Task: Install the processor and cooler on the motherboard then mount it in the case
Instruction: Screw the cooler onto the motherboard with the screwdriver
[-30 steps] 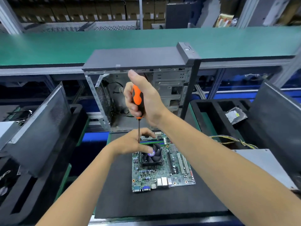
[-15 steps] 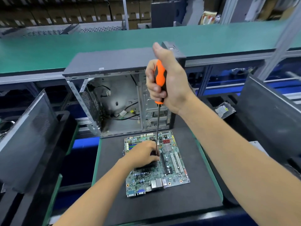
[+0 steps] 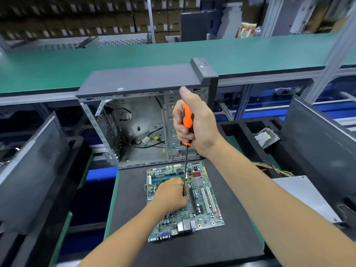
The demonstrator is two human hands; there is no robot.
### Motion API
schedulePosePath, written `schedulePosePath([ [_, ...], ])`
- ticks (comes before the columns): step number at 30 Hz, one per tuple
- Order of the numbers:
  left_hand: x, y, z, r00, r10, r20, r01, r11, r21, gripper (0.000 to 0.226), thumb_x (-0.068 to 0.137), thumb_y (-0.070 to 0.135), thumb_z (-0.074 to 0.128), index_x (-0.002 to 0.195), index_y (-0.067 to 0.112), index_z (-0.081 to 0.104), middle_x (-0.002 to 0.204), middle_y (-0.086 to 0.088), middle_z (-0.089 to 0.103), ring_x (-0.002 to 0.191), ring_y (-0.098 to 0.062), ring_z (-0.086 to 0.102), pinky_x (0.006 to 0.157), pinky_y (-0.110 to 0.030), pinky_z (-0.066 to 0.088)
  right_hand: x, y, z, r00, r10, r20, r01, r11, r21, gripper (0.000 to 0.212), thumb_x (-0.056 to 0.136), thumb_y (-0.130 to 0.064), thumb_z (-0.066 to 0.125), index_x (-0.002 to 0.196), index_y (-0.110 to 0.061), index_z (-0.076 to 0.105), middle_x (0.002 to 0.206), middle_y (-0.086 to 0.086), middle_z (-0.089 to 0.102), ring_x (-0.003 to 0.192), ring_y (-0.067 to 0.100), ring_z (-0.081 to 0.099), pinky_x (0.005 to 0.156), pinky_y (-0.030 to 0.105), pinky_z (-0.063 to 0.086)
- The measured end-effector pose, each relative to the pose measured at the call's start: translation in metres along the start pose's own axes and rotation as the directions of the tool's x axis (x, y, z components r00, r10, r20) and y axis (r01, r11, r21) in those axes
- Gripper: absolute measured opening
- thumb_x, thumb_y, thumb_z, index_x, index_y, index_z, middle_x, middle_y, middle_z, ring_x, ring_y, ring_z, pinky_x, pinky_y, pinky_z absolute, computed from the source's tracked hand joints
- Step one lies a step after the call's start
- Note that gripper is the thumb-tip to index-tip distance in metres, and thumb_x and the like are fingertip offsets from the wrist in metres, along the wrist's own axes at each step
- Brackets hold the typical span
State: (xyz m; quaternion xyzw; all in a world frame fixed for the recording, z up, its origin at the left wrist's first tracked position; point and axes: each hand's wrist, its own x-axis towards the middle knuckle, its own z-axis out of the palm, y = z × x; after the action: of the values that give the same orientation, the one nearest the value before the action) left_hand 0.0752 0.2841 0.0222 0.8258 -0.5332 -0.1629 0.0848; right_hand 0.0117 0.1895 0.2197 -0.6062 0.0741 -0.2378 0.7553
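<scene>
Head view: open case (image 3: 134,132) behind motherboard (image 3: 204,199), left hand (image 3: 171,195) covering cooler

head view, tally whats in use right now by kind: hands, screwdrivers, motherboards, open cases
hands: 2, left hand and right hand
screwdrivers: 1, orange screwdriver
motherboards: 1, motherboard
open cases: 1, case
total: 5

screwdriver (image 3: 187,125): glossy orange-and-black plastic handle, thin dark metal shaft
case (image 3: 146,120): bare grey sheet metal inside, matt dark lid
mat (image 3: 227,234): matt black foam
motherboard (image 3: 204,207): green circuit board
</scene>
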Motion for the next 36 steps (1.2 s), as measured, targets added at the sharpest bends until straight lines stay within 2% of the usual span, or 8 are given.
schedulePosePath([
  [8, 0.001, 0.003, 0.004, 0.999, -0.033, -0.024, 0.034, 0.999, 0.04, 0.02, 0.084, 0.028, 0.055, 0.079, 0.009, 0.058, 0.081, 0.001, 0.049, 0.076, -0.02, 0.055, 0.063, -0.033, 0.046, -0.002, -0.001, 0.0, 1.0, -0.018, 0.01, 0.018, 1.0, 0.001, 0.051, 0.089, -0.049, 0.046, 0.059, -0.008, 0.044, 0.043, 0.006, 0.035, 0.034, 0.015, 0.022, 0.04, 0.018, 0.024],
  [13, 0.001, 0.005, 0.007, 0.996, -0.073, -0.042, 0.071, 0.997, -0.035, 0.016, 0.084, 0.025, 0.057, 0.085, 0.01, 0.06, 0.089, 0.0, 0.055, 0.083, -0.019, 0.055, 0.071, -0.036, 0.051, -0.002, 0.0, -0.001, 0.999, -0.006, 0.04, 0.006, 1.0, -0.011, 0.05, 0.089, -0.048, 0.045, 0.059, -0.009, 0.044, 0.044, 0.007, 0.035, 0.036, 0.015, 0.02, 0.042, 0.021, 0.021],
  [20, -0.002, 0.005, 0.012, 0.991, -0.084, -0.105, 0.073, 0.992, -0.107, 0.017, 0.087, 0.028, 0.058, 0.085, 0.011, 0.064, 0.093, 0.001, 0.058, 0.087, -0.016, 0.056, 0.078, -0.034, 0.051, 0.003, -0.009, -0.005, 0.959, 0.085, 0.272, -0.065, 0.995, -0.08, 0.045, 0.09, -0.042, 0.039, 0.062, -0.007, 0.041, 0.045, 0.007, 0.035, 0.038, 0.016, 0.023, 0.044, 0.027, 0.024],
  [27, -0.006, 0.003, 0.018, 0.985, -0.024, -0.168, 0.009, 0.996, -0.089, 0.023, 0.088, 0.027, 0.058, 0.071, 0.012, 0.055, 0.081, 0.004, 0.047, 0.077, -0.013, 0.049, 0.076, -0.032, 0.05, 0.008, -0.008, -0.015, 0.95, 0.098, 0.295, -0.092, 0.995, -0.035, 0.045, 0.09, -0.042, 0.038, 0.061, -0.008, 0.041, 0.044, 0.005, 0.034, 0.038, 0.015, 0.02, 0.044, 0.025, 0.022],
  [31, -0.005, 0.002, 0.02, 0.982, -0.024, -0.186, 0.009, 0.997, -0.083, 0.025, 0.089, 0.032, 0.06, 0.076, 0.01, 0.063, 0.083, 0.005, 0.048, 0.078, -0.012, 0.049, 0.077, -0.031, 0.05, 0.006, -0.007, -0.018, 0.953, 0.077, 0.292, -0.071, 0.997, -0.029, 0.046, 0.091, -0.042, 0.037, 0.061, -0.007, 0.041, 0.044, 0.006, 0.034, 0.038, 0.016, 0.02, 0.044, 0.027, 0.021],
  [34, -0.005, 0.002, 0.021, 0.983, -0.032, -0.182, 0.017, 0.996, -0.084, 0.026, 0.089, 0.033, 0.06, 0.081, 0.01, 0.065, 0.087, 0.004, 0.053, 0.083, -0.013, 0.054, 0.078, -0.031, 0.051, 0.003, -0.007, -0.019, 0.958, 0.047, 0.283, -0.026, 0.997, -0.077, 0.046, 0.092, -0.041, 0.038, 0.061, -0.007, 0.043, 0.047, 0.008, 0.038, 0.039, 0.018, 0.028, 0.044, 0.027, 0.026],
  [36, -0.004, 0.002, 0.021, 0.983, -0.054, -0.177, 0.034, 0.993, -0.114, 0.025, 0.088, 0.035, 0.061, 0.083, 0.01, 0.066, 0.09, 0.003, 0.056, 0.085, -0.013, 0.055, 0.078, -0.03, 0.051, 0.004, -0.008, -0.016, 0.954, -0.011, 0.3, 0.056, 0.988, -0.141, 0.044, 0.094, -0.035, 0.04, 0.062, -0.006, 0.048, 0.053, 0.011, 0.047, 0.044, 0.023, 0.042, 0.047, 0.029, 0.037],
])
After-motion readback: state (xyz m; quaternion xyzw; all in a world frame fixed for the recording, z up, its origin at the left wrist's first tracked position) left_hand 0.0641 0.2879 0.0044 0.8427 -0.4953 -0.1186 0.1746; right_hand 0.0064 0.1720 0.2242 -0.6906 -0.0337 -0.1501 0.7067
